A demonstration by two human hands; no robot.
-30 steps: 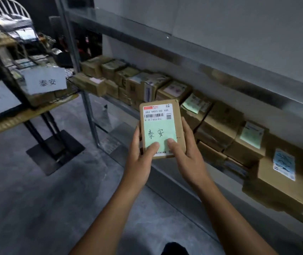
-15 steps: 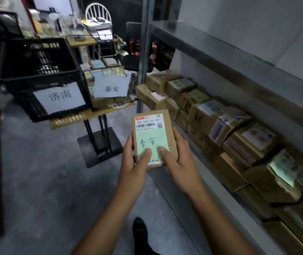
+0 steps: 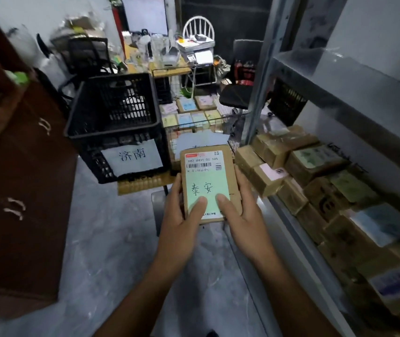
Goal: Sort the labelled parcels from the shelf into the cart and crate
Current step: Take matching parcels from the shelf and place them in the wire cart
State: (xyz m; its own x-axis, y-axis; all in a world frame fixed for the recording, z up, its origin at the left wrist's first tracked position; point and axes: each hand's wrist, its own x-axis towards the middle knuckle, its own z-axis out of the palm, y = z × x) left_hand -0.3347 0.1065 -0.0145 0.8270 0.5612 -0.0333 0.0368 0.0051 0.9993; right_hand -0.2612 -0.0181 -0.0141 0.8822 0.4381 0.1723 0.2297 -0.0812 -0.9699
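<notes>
Metal shelf [image 3: 340, 76] at right, stacked with brown parcels [image 3: 315, 161]. Brown cabinet [image 3: 23, 190] at left. Black crate [image 3: 111, 122] far centre-left; wire cart [image 3: 194, 126] just right of it, holding labelled boxes. Held parcel [image 3: 207, 183] at centre, label up, long axis near-to-far, barcode end far. Left hand [image 3: 182, 227] and right hand [image 3: 245, 220] grip its near end, thumbs on the label

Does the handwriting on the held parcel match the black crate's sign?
No, the parcel reads 泰安 while the sign on the crate reads 济南.
</notes>
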